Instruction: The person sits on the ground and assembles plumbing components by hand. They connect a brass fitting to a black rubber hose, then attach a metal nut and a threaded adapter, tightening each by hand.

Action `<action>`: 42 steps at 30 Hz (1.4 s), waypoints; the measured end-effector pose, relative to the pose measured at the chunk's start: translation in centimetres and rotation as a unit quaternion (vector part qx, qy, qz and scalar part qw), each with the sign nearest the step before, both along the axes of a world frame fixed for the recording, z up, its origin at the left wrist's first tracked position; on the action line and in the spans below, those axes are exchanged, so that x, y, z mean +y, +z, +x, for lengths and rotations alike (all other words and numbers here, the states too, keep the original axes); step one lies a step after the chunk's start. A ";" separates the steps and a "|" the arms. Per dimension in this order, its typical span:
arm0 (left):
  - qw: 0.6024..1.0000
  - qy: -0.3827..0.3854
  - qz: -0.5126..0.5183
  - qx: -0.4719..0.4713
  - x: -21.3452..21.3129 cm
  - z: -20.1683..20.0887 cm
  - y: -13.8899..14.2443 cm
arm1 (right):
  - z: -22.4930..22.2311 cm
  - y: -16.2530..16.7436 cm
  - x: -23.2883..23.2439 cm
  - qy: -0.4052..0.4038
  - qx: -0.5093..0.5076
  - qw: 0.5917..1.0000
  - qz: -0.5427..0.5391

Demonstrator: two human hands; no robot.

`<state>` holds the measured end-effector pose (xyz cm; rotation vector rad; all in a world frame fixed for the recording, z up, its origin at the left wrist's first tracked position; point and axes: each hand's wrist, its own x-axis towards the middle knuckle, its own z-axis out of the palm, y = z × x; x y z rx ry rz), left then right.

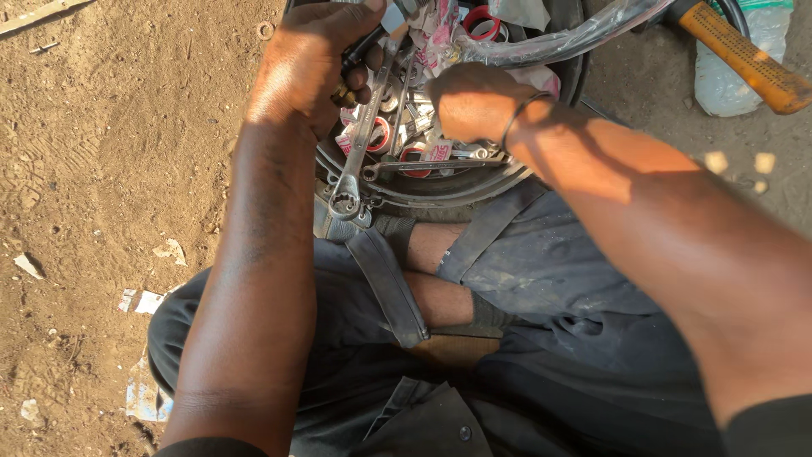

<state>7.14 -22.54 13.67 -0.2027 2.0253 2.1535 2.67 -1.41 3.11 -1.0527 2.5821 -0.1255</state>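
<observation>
Currently both hands work inside a round tool container made from a cut tyre (440,196), which sits on the dirt ground (110,169) just ahead of the person's knees.

Left hand (309,63): fingers curled and pressed around a dark handle and some small brass-coloured parts at the container's far left rim. What the handle belongs to cannot be told.

Right hand (474,101): lowered into the heap of tools near the container's centre, knuckles up. The fingers are hidden beneath the hand, so it cannot be told whether they pinch anything. A thin dark bracelet (529,110) sits on the wrist.

Procedure note, as a judgement: sorting through packed steel tools goes best when one hand steadies the loose items while the other lifts a single piece clear, so that neighbouring tools do not snag or slide.

Count of visible items:
- Long combination spanner (359,144): one, lying from the far rim to the near left rim, ring end nearest the person.
- Smaller spanner (423,164): one, lying along the near rim; others beneath are too tangled to count.
- Hammer with orange handle (744,59): one, at the far right.
- Clear plastic bottle (736,85): one, on the ground under that handle.
</observation>
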 end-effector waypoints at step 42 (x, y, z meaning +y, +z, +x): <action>0.993 0.099 0.053 0.044 -6.3 -1.2 0.4 | 3.3 -1.7 -8.2 -0.431 -0.434 0.689 -0.389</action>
